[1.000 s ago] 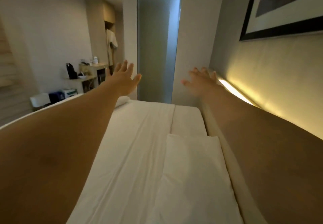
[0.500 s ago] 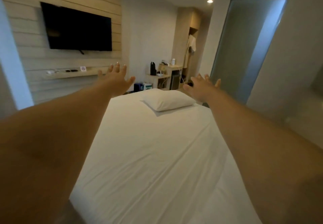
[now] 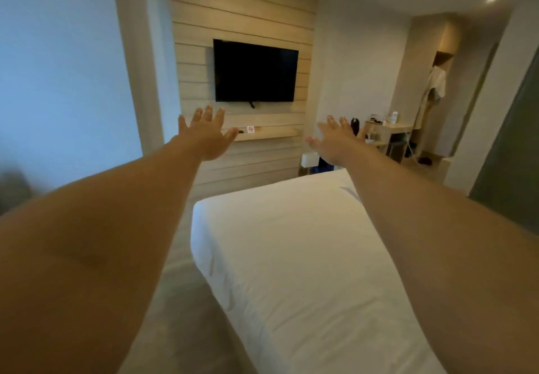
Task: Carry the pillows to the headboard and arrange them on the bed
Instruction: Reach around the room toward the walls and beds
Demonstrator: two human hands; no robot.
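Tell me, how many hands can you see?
2. The left hand is stretched out in front of the TV, fingers spread. The right hand reaches out above the bed. Both are empty.

Both bare arms stretch straight forward. The left hand (image 3: 207, 137) and right hand (image 3: 336, 139) are empty, fingers spread, palms turned down and slightly inward, well apart.

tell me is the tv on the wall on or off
Off, as far as the picture shows: the TV screen is uniformly black, with no picture or glow on the wood panel wall around it.
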